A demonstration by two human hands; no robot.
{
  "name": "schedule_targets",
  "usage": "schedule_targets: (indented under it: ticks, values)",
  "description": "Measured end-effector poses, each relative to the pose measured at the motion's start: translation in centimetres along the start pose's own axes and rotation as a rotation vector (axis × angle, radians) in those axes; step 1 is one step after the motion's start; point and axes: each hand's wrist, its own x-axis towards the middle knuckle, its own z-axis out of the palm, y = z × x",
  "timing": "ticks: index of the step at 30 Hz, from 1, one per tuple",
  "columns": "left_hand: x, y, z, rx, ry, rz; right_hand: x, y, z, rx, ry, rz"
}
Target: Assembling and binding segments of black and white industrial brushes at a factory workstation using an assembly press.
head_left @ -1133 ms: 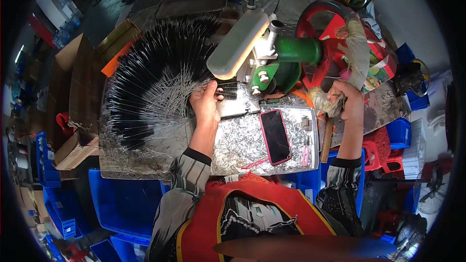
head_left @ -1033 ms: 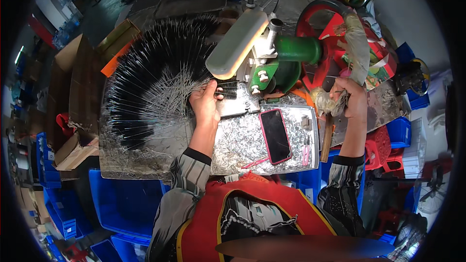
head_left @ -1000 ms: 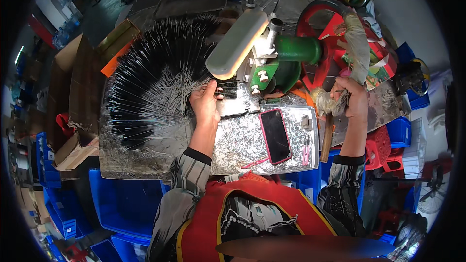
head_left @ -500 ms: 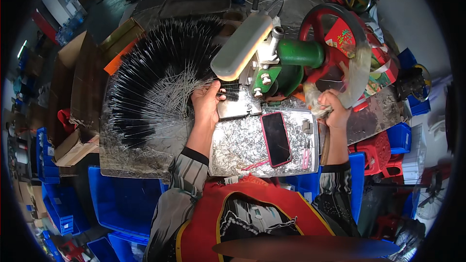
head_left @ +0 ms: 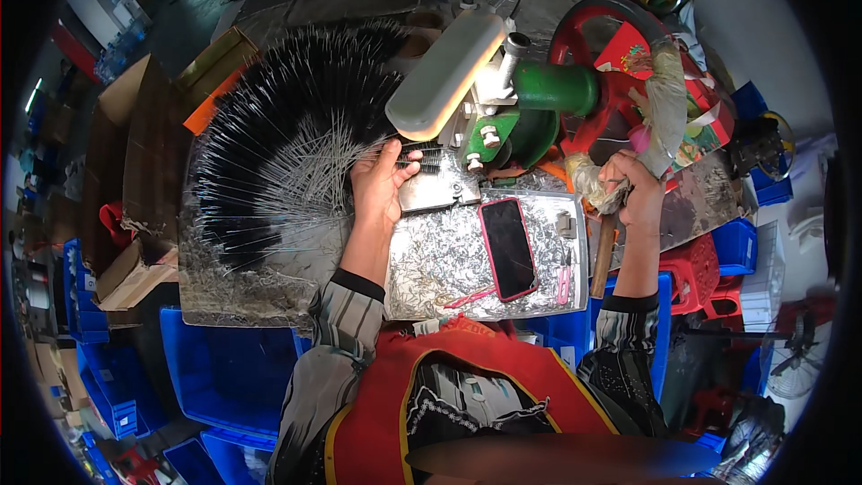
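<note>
My left hand (head_left: 377,184) is at the edge of a small steel block (head_left: 438,190), under the lit lamp. Its thumb and fingers are closed around a thin wire brush (head_left: 429,164), whose dark bristles lie over the block; the grip itself is partly hidden. To the left fans a big heap of black-bristled wire brushes (head_left: 305,126), their bare stems towards my hand. My right hand (head_left: 636,187) is wrapped round the cloth-bound handle (head_left: 594,187) on the wheel (head_left: 665,81) of a green and red hand press (head_left: 557,90).
A long lamp (head_left: 446,76) hangs over the block. On a scrap-strewn tray (head_left: 440,260) lie a red-edged phone (head_left: 508,249) and a pink-handled tool (head_left: 563,286). Cardboard boxes (head_left: 135,144) stand left, a blue bin (head_left: 229,368) below the table edge, red stools (head_left: 690,271) at right.
My right hand and the wheel's wrapped handle have shifted a little to the right and turned. My left hand stays beside the block, its fingers slightly looser. The whole view has shifted slightly.
</note>
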Motion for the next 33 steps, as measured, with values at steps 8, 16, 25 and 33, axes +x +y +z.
schedule_targets:
  ticks: [8,16,25,33]
  values:
    - [-0.1,-0.1,0.2,-0.035,0.028,0.012,-0.5,-1.5,0.7,0.008,0.005,0.076]
    - [-0.1,0.0,0.4,-0.033,0.043,0.027,0.8,-1.9,-0.7,0.014,-0.036,0.114]
    - [-0.1,0.3,0.7,-0.039,0.050,0.035,-0.1,5.1,0.1,0.089,-0.182,-0.369]
    - [0.5,-0.2,0.2,-0.096,0.040,0.057,-0.7,-0.1,0.6,-0.007,-0.029,-0.007]
